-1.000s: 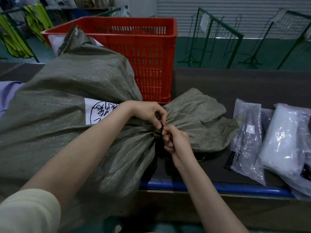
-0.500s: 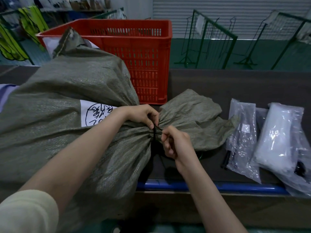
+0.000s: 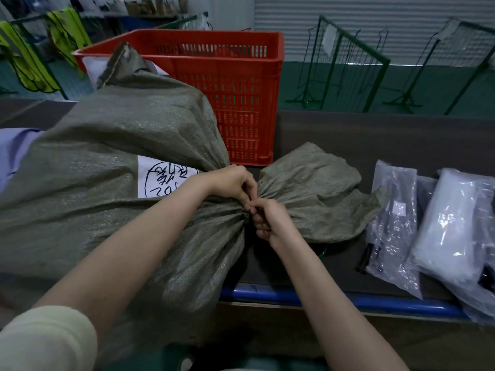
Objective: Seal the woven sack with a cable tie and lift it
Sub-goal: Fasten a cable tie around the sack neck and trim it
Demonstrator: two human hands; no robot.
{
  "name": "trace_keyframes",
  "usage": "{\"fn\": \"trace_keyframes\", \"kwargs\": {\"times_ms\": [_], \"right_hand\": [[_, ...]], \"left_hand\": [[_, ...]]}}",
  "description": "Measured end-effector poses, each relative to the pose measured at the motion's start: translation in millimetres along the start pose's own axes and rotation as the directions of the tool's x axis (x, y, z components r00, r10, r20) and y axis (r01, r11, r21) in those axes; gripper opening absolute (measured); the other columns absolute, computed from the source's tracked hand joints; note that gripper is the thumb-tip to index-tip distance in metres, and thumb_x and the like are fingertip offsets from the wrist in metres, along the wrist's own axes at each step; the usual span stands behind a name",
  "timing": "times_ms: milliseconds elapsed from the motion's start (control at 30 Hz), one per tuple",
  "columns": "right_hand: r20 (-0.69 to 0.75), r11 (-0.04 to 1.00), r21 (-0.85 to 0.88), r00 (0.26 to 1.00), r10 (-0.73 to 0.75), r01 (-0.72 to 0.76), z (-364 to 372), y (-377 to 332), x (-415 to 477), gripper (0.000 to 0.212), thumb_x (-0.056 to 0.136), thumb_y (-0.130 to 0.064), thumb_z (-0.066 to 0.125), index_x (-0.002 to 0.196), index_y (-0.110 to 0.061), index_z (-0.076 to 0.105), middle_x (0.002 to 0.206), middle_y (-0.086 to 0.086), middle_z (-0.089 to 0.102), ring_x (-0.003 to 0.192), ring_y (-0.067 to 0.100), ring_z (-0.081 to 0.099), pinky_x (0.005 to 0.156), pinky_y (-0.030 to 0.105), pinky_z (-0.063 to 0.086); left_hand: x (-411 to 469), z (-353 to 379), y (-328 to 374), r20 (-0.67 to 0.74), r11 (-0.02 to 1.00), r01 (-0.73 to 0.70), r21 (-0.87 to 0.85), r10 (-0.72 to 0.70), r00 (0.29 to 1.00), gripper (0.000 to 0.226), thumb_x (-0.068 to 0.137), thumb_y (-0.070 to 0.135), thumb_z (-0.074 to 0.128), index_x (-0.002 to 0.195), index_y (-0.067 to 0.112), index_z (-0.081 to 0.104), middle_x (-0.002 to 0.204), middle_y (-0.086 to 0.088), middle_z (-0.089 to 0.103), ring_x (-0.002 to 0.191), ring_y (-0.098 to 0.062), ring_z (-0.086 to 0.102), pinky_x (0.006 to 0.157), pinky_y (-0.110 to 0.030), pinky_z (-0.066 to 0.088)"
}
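dark bench carries the woven sack, red crate and clear plastic packets

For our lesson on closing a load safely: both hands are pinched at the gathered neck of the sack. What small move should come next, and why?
Probably pull the tie snug before any lift. The left hand and right hand both pinch at the bunched neck of the sack, which lies on the table. The tie itself is hidden under the fingers, so whether it is locked cannot be told.
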State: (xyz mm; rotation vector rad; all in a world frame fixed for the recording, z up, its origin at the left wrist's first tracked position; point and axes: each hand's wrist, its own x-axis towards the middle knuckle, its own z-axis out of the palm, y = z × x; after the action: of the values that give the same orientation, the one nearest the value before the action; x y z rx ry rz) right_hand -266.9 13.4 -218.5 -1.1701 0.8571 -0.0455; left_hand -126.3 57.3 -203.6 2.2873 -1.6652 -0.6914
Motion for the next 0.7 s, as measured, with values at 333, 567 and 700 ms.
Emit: {"fn": "trace_keyframes", "kwargs": {"times_ms": [333,567,700], "right_hand": [[0.027,0.99,0.139,0.999,-0.034,0.03,-4.4,1.1,-20.9,0.035,0.083,-0.013,0.05,0.049,-0.014,0.042,0.026,-0.009,0.029,0.019,0.003,0.019,0.027,0.01,0.013],[0.027,0.977,0.203,0.997,-0.076,0.069,-3.5,-0.2,-37.3,0.036,0.084,-0.01,0.049,0.049,-0.013,0.04,0.026,-0.009,0.027,0.019,0.003,0.017,0.028,0.009,0.012],[0.029,0.972,0.223,0.996,-0.082,0.073,-3.3,-0.3,-41.6,0.036,0.084,-0.011,0.049,0.049,-0.013,0.04,0.028,-0.008,0.027,0.02,0.003,0.017,0.027,0.009,0.013]], "left_hand": [[7.0,-0.3,-1.9,0.046,0.999,0.024,0.046,-0.026,0.999,0.017,0.068,0.016,0.079,0.084,0.018,0.073,0.086,-0.001,0.066,0.079,-0.008,0.056,0.065,-0.008,0.039],[12.1,-2.6,-4.1,0.161,0.992,0.083,0.098,-0.098,0.982,0.017,0.074,0.021,0.075,0.077,0.031,0.061,0.07,0.017,0.054,0.066,0.002,0.049,0.057,-0.004,0.036],[15.1,-1.4,-5.9,0.184,0.989,0.077,0.127,-0.1,0.978,0.015,0.077,0.02,0.072,0.081,0.029,0.061,0.07,0.018,0.052,0.066,0.003,0.047,0.061,-0.014,0.035]]}}
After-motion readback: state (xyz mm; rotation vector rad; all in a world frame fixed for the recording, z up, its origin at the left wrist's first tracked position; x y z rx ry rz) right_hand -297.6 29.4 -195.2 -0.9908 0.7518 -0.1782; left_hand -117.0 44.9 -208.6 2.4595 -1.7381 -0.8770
